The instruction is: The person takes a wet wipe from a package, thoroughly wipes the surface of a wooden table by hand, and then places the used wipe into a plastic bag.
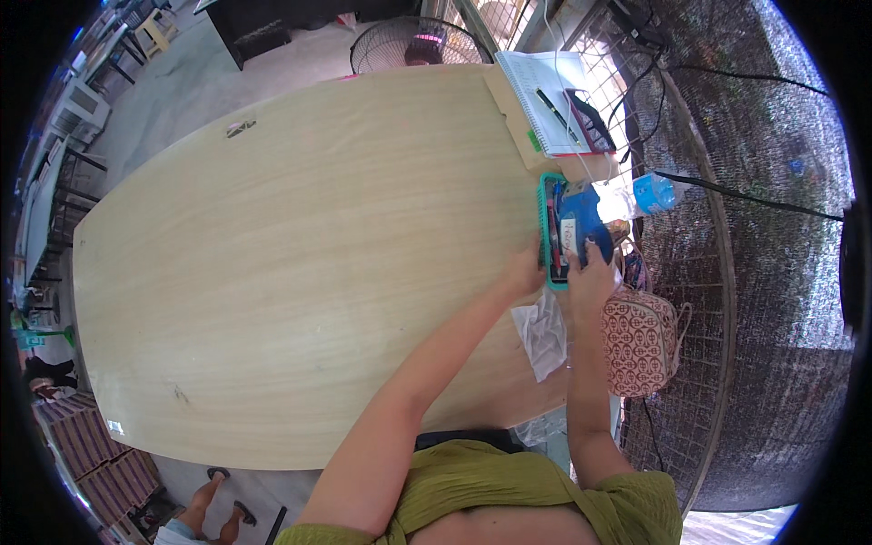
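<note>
A small teal plastic basket stands near the table's right edge, with pens and other narrow items inside. My left hand is at its left side, fingers closed against the wall and partly hidden by it. Over the basket's near right part, my right hand has its thumb and fingers on a blue object bearing a white label. What kind of object it is, I cannot make out. Just in front of the basket lies a crumpled clear plastic bag.
Beyond the basket lie a spiral notebook, a pen and a dark pouch. A clear bottle with a blue label and a patterned bag are along the mesh at right. A fan stands past the wooden table.
</note>
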